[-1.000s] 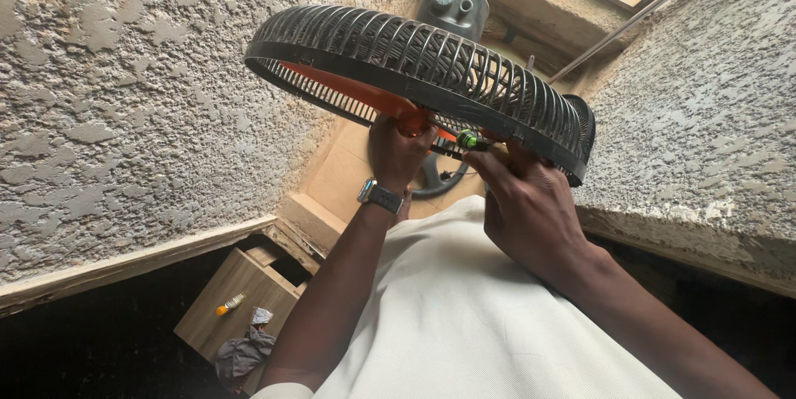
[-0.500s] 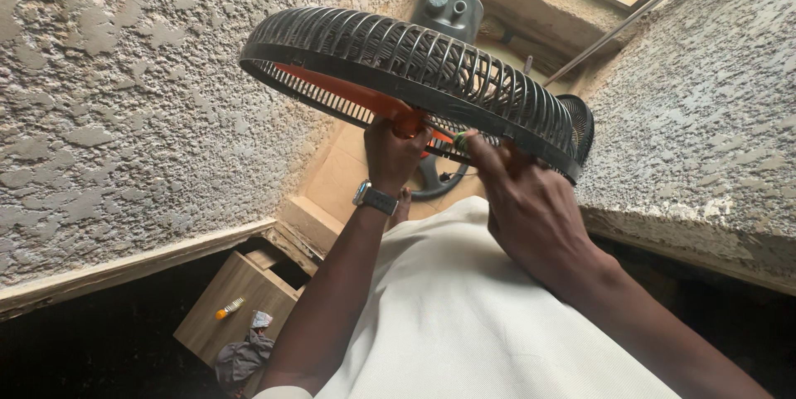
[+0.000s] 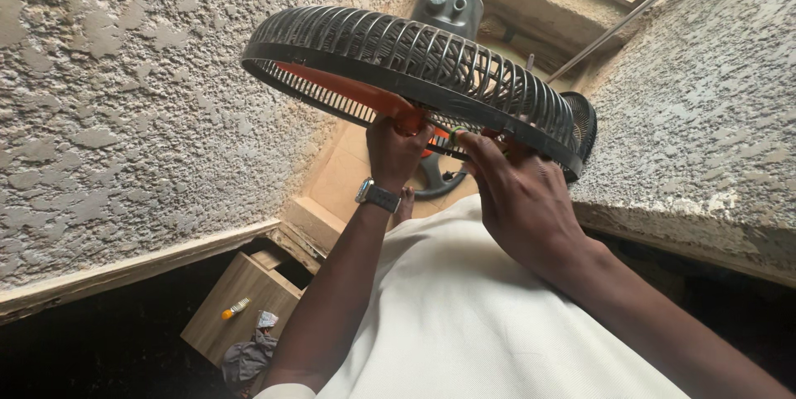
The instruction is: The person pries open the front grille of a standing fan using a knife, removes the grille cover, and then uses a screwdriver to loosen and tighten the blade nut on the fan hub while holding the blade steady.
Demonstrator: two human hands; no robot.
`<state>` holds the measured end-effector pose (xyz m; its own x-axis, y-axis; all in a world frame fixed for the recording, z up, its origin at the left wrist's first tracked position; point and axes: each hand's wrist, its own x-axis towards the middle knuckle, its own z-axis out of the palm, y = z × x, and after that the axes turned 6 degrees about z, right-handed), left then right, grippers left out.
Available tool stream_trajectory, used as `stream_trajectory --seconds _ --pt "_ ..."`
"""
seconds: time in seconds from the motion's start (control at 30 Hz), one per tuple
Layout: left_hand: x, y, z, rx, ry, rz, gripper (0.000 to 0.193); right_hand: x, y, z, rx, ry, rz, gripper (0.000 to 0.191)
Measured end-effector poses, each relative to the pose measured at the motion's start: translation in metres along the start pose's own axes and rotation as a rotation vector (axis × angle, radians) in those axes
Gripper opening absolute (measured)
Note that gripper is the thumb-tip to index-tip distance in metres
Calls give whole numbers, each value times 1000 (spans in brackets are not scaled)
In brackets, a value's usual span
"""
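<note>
Hands under black plastic fan grille (image 3: 414,59) at 12 o'clock; my left hand (image 3: 396,150) grips orange blade hub (image 3: 410,123), right hand (image 3: 518,200) pinches small tool, nearer.

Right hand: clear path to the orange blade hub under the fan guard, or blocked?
Probably not clear. The left hand is wrapped around the orange hub, covering most of it. The right hand sits close beside it under the guard, fingers at the grille edge, with little bare hub to touch.
</note>
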<state>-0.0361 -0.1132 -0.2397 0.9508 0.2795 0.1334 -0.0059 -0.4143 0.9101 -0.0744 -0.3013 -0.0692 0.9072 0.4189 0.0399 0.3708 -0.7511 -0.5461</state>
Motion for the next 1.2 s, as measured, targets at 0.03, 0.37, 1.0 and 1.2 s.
stream_trajectory --seconds 0.03,0.37,1.0,1.2 --pt "0 0 0 -5 2 5 26 0 0 0 -7 41 -59 38" --pt "-1 7 -2 14 26 41 27 -2 3 0 -12 43 -75 46" --pt "1 21 -8 62 54 117 27 -7 13 4 -36 98 -15 42" --pt "2 12 -5 142 45 147 26 -6 10 4 -47 66 15 38"
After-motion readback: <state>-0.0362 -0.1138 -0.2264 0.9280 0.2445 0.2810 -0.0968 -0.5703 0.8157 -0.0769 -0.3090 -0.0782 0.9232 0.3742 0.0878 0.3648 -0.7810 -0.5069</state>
